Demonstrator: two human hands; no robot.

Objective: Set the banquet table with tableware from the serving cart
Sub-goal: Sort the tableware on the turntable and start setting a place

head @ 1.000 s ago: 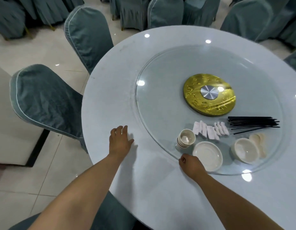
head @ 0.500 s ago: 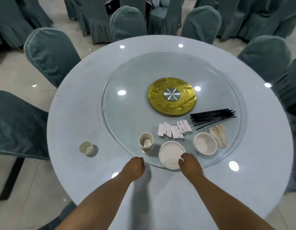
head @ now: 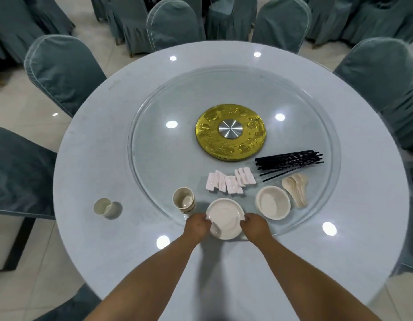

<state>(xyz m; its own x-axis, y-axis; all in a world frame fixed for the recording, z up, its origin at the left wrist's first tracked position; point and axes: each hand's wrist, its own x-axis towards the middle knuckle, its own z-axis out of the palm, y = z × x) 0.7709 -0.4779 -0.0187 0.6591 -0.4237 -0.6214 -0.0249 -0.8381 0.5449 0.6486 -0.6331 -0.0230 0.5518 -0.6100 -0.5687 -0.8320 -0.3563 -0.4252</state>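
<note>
A stack of white plates sits at the near edge of the glass turntable. My left hand grips its left rim and my right hand grips its right rim. Beside it on the turntable are stacked cups, a stack of bowls, several spoons, white chopstick rests and black chopsticks. A single cup stands on the white round table at the left.
A gold disc with a steel hub marks the turntable's centre. Chairs in grey-green covers ring the table, and more stand behind. Pale floor tiles show at the left and lower right.
My left hand came off the table at the left, where a single cup now stands, and moved to the plate stack. Both hands now hold the stack's rim. The view shifted right.
</note>
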